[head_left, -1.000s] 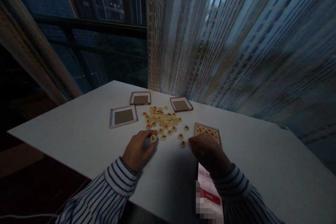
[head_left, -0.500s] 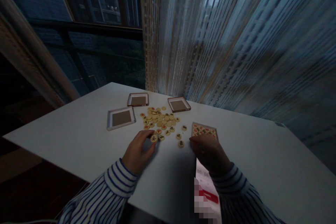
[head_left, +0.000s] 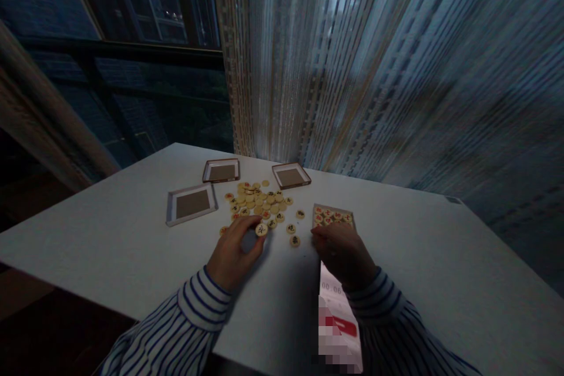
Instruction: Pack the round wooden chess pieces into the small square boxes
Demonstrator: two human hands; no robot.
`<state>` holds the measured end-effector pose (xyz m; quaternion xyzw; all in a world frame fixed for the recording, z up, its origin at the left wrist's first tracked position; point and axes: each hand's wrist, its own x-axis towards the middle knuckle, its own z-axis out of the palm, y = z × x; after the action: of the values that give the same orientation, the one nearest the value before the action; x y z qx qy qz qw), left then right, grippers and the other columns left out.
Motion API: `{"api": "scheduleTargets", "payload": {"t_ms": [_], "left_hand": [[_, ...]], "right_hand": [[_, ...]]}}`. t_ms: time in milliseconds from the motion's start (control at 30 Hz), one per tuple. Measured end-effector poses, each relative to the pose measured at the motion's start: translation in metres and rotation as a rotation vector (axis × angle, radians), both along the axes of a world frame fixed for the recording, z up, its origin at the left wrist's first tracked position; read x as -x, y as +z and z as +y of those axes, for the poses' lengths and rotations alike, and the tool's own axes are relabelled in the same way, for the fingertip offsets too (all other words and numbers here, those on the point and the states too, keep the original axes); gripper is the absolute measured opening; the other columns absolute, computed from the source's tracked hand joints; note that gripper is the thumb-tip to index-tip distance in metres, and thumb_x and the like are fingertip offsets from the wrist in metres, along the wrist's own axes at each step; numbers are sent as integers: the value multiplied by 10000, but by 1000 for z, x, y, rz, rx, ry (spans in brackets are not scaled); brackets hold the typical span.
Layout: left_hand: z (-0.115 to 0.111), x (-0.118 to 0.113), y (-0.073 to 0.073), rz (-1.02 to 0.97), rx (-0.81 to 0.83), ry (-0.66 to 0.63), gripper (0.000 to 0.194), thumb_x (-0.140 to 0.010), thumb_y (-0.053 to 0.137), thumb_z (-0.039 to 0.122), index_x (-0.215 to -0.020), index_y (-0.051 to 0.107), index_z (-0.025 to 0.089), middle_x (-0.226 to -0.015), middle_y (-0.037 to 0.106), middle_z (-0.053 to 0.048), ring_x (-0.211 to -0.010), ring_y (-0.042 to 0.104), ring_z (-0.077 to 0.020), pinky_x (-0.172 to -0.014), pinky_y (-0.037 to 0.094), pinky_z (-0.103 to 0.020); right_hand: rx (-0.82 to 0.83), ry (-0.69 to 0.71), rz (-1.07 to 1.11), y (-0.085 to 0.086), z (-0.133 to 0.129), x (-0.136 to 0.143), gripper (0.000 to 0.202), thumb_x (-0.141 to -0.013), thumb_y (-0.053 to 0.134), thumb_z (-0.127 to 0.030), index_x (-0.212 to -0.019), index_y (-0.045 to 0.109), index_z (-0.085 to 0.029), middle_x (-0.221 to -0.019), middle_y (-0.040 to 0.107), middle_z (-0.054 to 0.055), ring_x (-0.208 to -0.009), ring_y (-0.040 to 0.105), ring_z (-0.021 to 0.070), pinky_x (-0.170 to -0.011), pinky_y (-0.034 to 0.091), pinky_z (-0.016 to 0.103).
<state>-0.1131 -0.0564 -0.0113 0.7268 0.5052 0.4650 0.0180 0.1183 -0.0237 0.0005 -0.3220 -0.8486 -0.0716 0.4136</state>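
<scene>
- Shifted toward three o'clock: left hand [head_left: 233, 254], pinching one black-marked xiangqi piece [head_left: 261, 230]; steadiest held by the rim.
- Loose xiangqi pieces [head_left: 274, 209]: at its one o'clock.
- Right hand [head_left: 346, 251]: fingers bunched, contents undeterminable; piece-filled box [head_left: 333, 208] at twelve.

dim, bluish | faint light through curtain [head_left: 282, 59] | shadowed table [head_left: 396, 247] | glowing phone [head_left: 339, 305] | edges stretched
</scene>
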Motion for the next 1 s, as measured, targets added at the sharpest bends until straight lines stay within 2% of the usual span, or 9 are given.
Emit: {"api": "scheduleTargets", "payload": {"t_ms": [233,467,1000], "left_hand": [[3,-9,0,28,-19,-17,245,-764,540,177,-1009,536,170,-926,639,-73,-849,620,-183,-769,522,-341],[6,-16,-1,25,-19,-20,241,-774,560,213,-1010,548,165,-950,651,-85,-879,624,-187,-797,519,-346],[18,-39,16,58,-18,-99,221,-799,546,238,-1009,563,174,-957,673,-82,-901,630,-197,-803,517,-358]], "right_hand": [[0,-37,12,-4,1,0,180,-795,457,-167,-757,633,-163,-631,630,51,-614,559,158,-613,404,295],[49,-52,5,-3,0,-1,198,-796,449,-166,-743,640,-162,-616,614,48,-594,535,150,-604,392,287],[2,-69,11,0,0,-2,208,-787,441,-160,-741,643,-160,-599,634,49,-565,556,152,-564,415,271]]}}
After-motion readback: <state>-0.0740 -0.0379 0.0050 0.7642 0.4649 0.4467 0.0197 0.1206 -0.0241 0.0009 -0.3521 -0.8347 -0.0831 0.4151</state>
